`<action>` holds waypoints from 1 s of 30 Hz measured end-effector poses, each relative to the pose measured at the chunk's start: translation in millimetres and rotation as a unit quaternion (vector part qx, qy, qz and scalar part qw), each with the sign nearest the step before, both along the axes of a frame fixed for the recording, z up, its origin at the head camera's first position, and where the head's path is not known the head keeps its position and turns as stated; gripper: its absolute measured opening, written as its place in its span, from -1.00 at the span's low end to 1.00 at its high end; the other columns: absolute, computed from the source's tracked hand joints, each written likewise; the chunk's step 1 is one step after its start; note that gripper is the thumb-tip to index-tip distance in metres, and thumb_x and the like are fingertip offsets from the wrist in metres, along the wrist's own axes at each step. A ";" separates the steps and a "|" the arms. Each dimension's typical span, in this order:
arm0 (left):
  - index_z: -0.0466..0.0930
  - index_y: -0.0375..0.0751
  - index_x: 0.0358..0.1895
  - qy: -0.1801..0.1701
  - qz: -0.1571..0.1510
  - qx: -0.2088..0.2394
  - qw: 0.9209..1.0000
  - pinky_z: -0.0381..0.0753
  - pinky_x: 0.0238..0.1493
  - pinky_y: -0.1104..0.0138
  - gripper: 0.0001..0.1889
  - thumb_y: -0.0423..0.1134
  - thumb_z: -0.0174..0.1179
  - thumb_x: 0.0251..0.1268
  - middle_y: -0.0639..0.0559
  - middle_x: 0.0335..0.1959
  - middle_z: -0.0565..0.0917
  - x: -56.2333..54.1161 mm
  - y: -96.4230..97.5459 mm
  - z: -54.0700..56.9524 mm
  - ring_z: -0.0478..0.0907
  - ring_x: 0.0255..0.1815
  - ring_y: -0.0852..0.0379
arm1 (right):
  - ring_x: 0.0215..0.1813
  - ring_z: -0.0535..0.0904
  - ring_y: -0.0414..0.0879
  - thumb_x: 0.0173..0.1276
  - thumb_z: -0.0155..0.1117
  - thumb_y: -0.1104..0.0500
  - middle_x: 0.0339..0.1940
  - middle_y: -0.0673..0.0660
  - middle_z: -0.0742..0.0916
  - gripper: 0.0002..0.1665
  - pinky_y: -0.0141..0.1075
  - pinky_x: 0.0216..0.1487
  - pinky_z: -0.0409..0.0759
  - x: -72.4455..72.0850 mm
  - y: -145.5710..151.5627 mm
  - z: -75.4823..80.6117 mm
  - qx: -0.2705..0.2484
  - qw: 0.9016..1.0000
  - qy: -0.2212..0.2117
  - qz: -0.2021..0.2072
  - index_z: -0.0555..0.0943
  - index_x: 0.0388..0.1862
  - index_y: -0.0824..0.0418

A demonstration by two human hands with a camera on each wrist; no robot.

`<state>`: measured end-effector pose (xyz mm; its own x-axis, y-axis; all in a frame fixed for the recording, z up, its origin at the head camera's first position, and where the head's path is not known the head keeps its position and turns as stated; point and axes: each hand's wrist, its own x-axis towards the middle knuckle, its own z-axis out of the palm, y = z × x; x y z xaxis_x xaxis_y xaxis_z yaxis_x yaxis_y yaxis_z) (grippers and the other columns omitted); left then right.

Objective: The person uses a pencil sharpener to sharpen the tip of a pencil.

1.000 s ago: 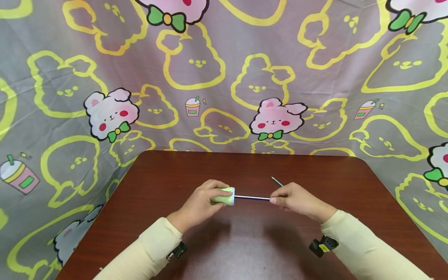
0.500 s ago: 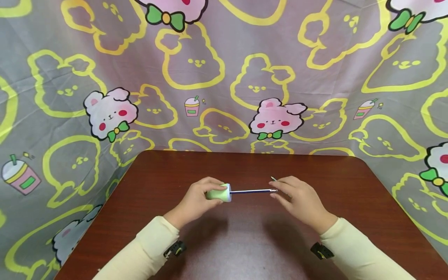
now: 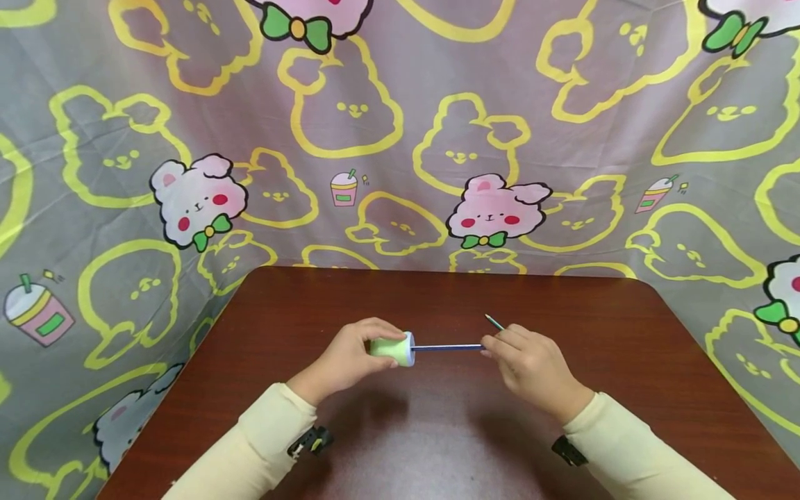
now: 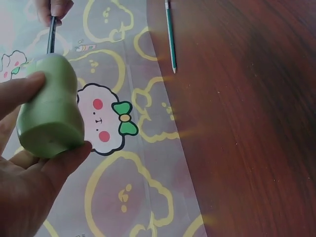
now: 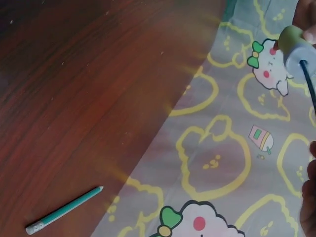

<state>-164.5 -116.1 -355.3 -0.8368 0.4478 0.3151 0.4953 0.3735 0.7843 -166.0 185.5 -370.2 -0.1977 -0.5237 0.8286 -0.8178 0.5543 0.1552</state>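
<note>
My left hand [image 3: 340,361] grips a light green pencil sharpener [image 3: 386,351] with a rounded, waisted body and a pale end. The sharpener lies sideways in the fingers, held up over the table. Out of its pale end, which faces right, sticks a dark blue pencil [image 3: 446,347]. My right hand [image 3: 534,368] pinches the far end of this pencil between thumb and fingers. The pencil's other end is hidden inside the sharpener. In the left wrist view the sharpener's green base [image 4: 52,136] shows close up, with the thumb along its side.
A green pencil [image 5: 64,210] with a white eraser lies on the brown wooden table [image 3: 375,298], just beyond my right hand. Behind the table hangs a grey cloth [image 3: 400,167] printed with yellow outlines and pink rabbits.
Half a second ago my right fingers were spread off the blue pencil's end, baring its tip; now they pinch it again. My left hand keeps its grip on the sharpener, nearly still.
</note>
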 end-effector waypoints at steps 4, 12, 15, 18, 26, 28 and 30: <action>0.71 -0.34 -0.07 0.044 -0.007 -0.006 0.999 0.59 -0.14 0.39 -0.63 -0.51 0.42 -0.06 -0.08 -0.08 0.67 3.2 1.0 0.4 0.60 -0.03 -0.02 | -0.52 0.45 -0.22 0.48 0.11 0.10 -0.56 -0.04 0.64 -0.66 -0.35 -0.55 0.47 5.2 0.8 2.9 0.013 0.997 -0.077 -0.013 0.68 -0.41 0.23; 0.75 -0.26 -0.15 0.206 -0.006 -0.057 0.977 0.62 -0.14 0.39 -0.65 -0.52 0.46 -0.12 -0.09 -0.07 0.65 5.5 5.2 1.9 0.58 -0.03 -0.03 | -0.53 0.39 -0.28 0.33 0.26 0.23 -0.56 -0.07 0.63 -0.84 -0.37 -0.49 0.41 9.2 5.8 28.6 0.002 0.837 -0.546 -0.037 0.73 -0.21 0.26; 0.76 -0.25 -0.17 0.222 -0.005 -0.056 0.973 0.62 -0.13 0.39 -0.66 -0.52 0.47 -0.14 -0.08 -0.09 0.66 4.4 6.2 2.2 0.58 -0.04 -0.03 | -0.58 0.33 -0.22 0.37 0.23 0.21 -0.65 -0.03 0.49 -0.82 -0.35 -0.54 0.35 6.0 7.5 33.9 -0.012 0.785 -0.618 -0.037 0.72 -0.20 0.28; 0.76 -0.26 -0.17 0.215 -0.002 -0.056 0.975 0.62 -0.12 0.37 -0.66 -0.51 0.47 -0.13 -0.07 -0.09 0.66 3.5 6.6 2.4 0.58 -0.04 -0.02 | -0.55 0.40 -0.18 0.36 0.24 0.19 -0.62 0.01 0.54 -0.80 -0.33 -0.52 0.40 3.7 8.2 34.6 -0.009 0.784 -0.620 -0.041 0.71 -0.18 0.28; 0.73 -0.30 -0.10 0.127 0.010 -0.040 0.991 0.63 -0.19 0.40 -0.64 -0.51 0.44 -0.07 -0.06 -0.07 0.65 4.1 6.3 1.1 0.58 -0.03 -0.02 | 0.13 0.58 0.08 0.28 0.36 0.04 0.13 0.17 0.67 -0.50 0.01 0.06 0.55 9.0 8.5 32.4 -0.021 0.850 -0.518 -0.096 0.61 0.16 0.22; 0.72 -0.31 -0.09 0.101 0.014 -0.024 0.994 0.63 -0.17 0.39 -0.64 -0.52 0.43 -0.07 -0.06 -0.07 0.64 4.0 6.1 0.3 0.59 -0.04 -0.02 | 0.16 0.57 0.05 0.21 0.42 0.07 0.12 0.14 0.68 -0.48 0.02 0.08 0.54 11.2 7.8 28.9 -0.024 0.891 -0.443 -0.101 0.61 0.15 0.20; 0.72 -0.31 -0.08 0.079 0.018 -0.007 0.997 0.62 -0.15 0.38 -0.64 -0.52 0.42 -0.06 -0.06 -0.07 0.65 3.5 5.7 -0.2 0.59 -0.04 -0.02 | 0.05 0.61 0.01 0.28 0.35 -0.05 0.00 0.10 0.72 -0.50 -0.03 -0.01 0.58 11.7 7.1 23.7 -0.021 0.938 -0.333 -0.091 0.64 0.09 0.22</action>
